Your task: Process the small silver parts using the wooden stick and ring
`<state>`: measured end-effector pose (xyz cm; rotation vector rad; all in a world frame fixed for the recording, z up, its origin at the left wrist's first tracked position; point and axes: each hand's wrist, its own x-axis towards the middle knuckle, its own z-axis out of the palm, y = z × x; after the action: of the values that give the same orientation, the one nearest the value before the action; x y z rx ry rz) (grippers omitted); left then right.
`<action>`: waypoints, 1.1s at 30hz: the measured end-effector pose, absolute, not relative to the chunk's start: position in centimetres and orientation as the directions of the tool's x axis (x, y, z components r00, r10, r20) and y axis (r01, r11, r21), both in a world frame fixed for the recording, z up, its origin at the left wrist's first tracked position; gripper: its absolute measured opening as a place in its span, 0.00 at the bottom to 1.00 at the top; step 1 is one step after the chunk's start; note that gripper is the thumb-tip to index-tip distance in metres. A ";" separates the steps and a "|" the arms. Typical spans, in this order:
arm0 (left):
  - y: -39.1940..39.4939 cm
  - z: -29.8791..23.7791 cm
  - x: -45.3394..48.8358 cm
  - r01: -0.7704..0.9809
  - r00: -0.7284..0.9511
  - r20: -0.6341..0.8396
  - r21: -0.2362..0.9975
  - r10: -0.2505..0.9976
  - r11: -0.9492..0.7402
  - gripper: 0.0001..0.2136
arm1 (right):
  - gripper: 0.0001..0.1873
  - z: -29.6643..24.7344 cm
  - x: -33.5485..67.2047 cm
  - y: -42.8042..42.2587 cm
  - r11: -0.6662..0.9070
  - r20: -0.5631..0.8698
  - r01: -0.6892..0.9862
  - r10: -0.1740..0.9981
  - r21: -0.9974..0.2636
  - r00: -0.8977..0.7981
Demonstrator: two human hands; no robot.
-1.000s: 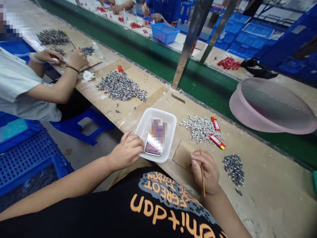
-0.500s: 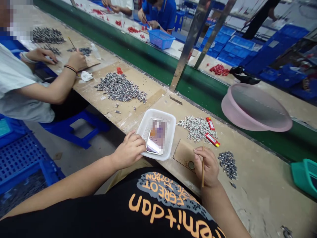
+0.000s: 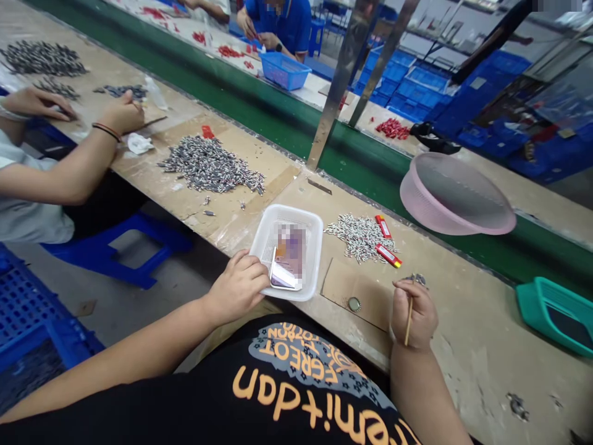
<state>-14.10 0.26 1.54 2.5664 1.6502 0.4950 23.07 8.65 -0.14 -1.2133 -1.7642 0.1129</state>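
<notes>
My left hand (image 3: pixel 243 281) is closed over the near left rim of a white plastic basket (image 3: pixel 315 262). Inside this basket lies a phone (image 3: pixel 285 279), its screen partly blurred out. A thin wooden stick (image 3: pixel 409 318) is pinched in the fingers of my right hand (image 3: pixel 416 312), pointing down toward me. My right hand is over a small pile of dark parts (image 3: pixel 418 279), hiding most of it. To its left lies a cardboard piece (image 3: pixel 340 281) with a bottle cap (image 3: pixel 354 304) on it. Behind the cardboard are a pile of small pale parts (image 3: pixel 359 238) and two red packets (image 3: pixel 388 255).
A large heap of grey parts (image 3: pixel 210 164) covers the bench at left, beside a co-worker's hands (image 3: pixel 123 114). A pink basket (image 3: pixel 456 194) stands over the green belt (image 3: pixel 365 157). A green basket (image 3: pixel 551 309) sits at right; a metal post (image 3: pixel 331 99) rises behind.
My right hand has moved right with the stick, from beside the cardboard to over the dark parts. My left hand stays on the basket. The whole view has shifted slightly.
</notes>
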 end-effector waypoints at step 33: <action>1.3 2.0 -14.7 0.825 0.426 0.321 0.245 0.846 -0.509 0.05 | 0.05 -1.0 23.5 9.5 0.534 0.631 0.623 0.771 -0.572 -0.081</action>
<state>-14.72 1.25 2.01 2.6108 1.5302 0.6336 23.52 9.53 -1.00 -1.1619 -1.7823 0.1875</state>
